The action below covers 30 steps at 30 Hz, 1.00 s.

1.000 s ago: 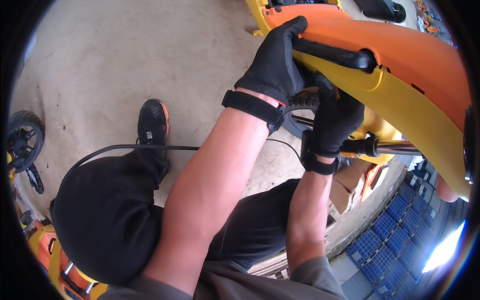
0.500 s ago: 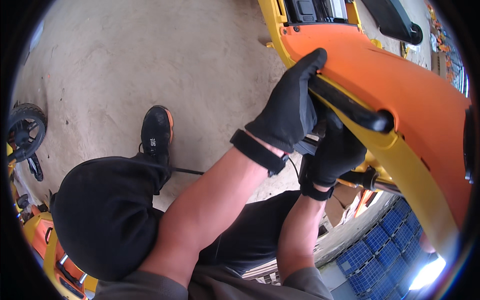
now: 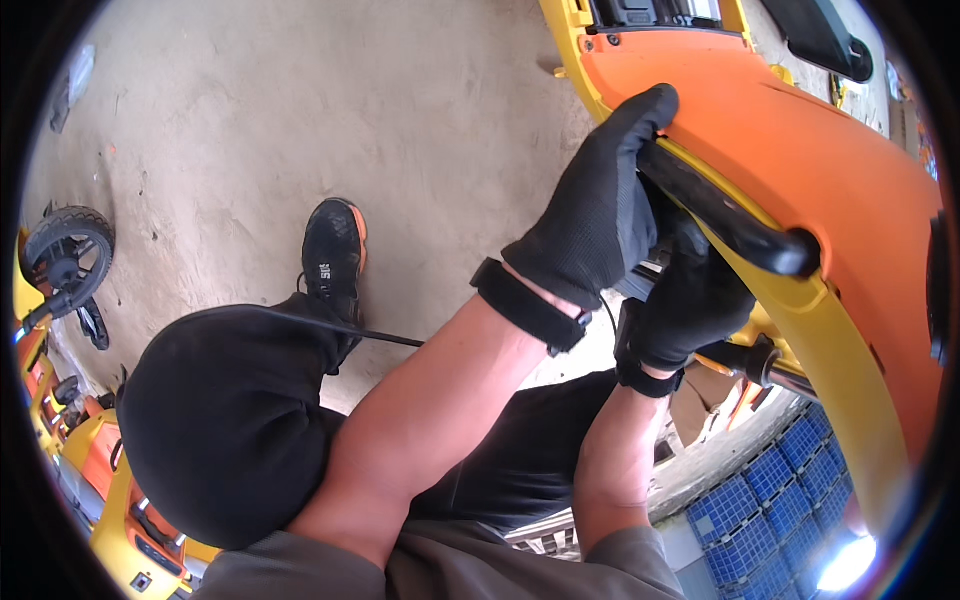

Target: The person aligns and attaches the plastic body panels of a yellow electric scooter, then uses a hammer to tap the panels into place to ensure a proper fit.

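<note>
An orange and yellow scooter body fills the right side, with a black curved handle along its yellow edge. My left hand, in a black glove, grips this edge by the handle's upper end. Its thumb lies on the orange panel while its fingers curl underneath, out of sight. Just below it, my right hand, gloved too, is closed under the yellow rim. Its fingertips are hidden, so whatever they hold cannot be made out. A dark bar with a metal tube runs beside the right wrist.
At the far left a black spoked wheel stands near other yellow and orange scooter parts. Blue crates are stacked at lower right. My black shoe rests on the concrete floor. A cardboard piece lies behind the right wrist.
The whole view has shifted slightly, so hands and scooter body appear a little further right. Both hands keep nearly the same place on the scooter.
</note>
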Available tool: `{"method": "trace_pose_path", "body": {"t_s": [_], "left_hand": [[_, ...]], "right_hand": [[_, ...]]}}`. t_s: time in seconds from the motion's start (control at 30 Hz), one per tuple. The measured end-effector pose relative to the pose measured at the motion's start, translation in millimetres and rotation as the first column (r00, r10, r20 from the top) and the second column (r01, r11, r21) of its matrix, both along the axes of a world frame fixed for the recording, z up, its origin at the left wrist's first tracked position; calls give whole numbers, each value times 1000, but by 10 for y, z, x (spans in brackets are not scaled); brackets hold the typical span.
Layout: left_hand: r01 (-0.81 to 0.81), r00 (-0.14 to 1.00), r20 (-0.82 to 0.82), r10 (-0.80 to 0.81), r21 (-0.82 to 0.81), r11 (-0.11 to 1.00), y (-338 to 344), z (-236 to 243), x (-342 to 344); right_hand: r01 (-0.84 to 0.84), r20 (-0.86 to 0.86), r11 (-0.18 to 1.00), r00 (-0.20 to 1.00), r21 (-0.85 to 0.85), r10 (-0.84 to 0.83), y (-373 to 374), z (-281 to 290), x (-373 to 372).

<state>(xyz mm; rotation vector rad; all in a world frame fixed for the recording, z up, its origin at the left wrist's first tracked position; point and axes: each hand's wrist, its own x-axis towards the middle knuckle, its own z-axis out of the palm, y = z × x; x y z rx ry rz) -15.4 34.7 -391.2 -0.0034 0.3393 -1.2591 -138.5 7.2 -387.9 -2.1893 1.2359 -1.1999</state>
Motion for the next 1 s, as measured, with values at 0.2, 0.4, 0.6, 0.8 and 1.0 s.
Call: {"method": "trace_pose_path", "body": {"t_s": [0.2, 0.4, 0.6, 0.8, 1.0], "left_hand": [[1, 998, 59, -3, 31, 1000, 123, -189, -89], [-461, 408, 786, -465, 617, 638, 489, -430, 289], [-329, -901, 284, -329, 49, 943, 275, -119, 1555], [-271, -956, -28, -290, 451, 850, 235, 1081, 991], [-20, -994, 103, -20, -1, 1000, 234, 285, 1151]], "right_hand": [[-135, 17, 983, 991, 124, 134, -64, 76, -37], [-159, -83, 987, 984, 8, 160, -135, 115, 8], [-191, -66, 979, 978, 76, 196, -65, 203, 55], [-232, 104, 964, 970, 127, 220, -140, 130, -61], [-147, 235, 984, 965, 100, 120, 159, -68, 155]]}}
